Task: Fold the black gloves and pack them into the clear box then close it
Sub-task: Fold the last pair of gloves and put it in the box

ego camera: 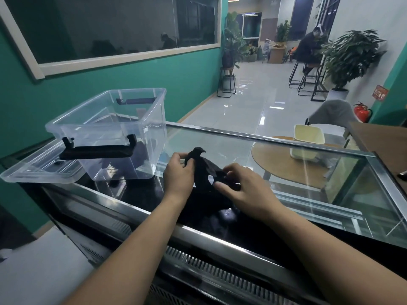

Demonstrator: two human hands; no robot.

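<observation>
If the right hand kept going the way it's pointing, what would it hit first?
The right hand points forward-left, so first the black glove it already pinches, then probably the left hand gripping the same glove. Depth is hard to judge from one view.

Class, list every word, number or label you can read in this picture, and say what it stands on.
Nothing reads clearly.
Red wall sign: lettering too blurred.
Fire extinguisher: label too small.
Box and lid: no text visible.
</observation>
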